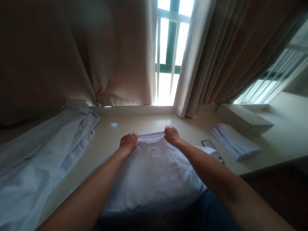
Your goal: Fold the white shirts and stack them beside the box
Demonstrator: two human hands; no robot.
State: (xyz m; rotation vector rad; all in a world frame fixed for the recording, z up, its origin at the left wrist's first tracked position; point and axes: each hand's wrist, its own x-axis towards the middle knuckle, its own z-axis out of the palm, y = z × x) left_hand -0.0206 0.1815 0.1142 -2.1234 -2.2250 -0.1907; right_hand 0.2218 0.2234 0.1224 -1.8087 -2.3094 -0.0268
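A white shirt [154, 173] is spread over the table in front of me, its near part hanging at the table's front edge. My left hand [129, 141] is closed on the left end of its far edge, which looks like the collar. At the right end of that same edge, my right hand [171, 134] is closed too. Between the two fists the cloth is pulled straight. My fingertips are curled under and partly hidden.
More white garments [48, 154] lie in a loose heap at the left. To the right are a folded white stack [237, 141], a pale box [245, 118] and a dark-framed flat object [207, 143], perhaps a phone, partly under a sleeve. Curtains [202, 57] hang behind the table [110, 128].
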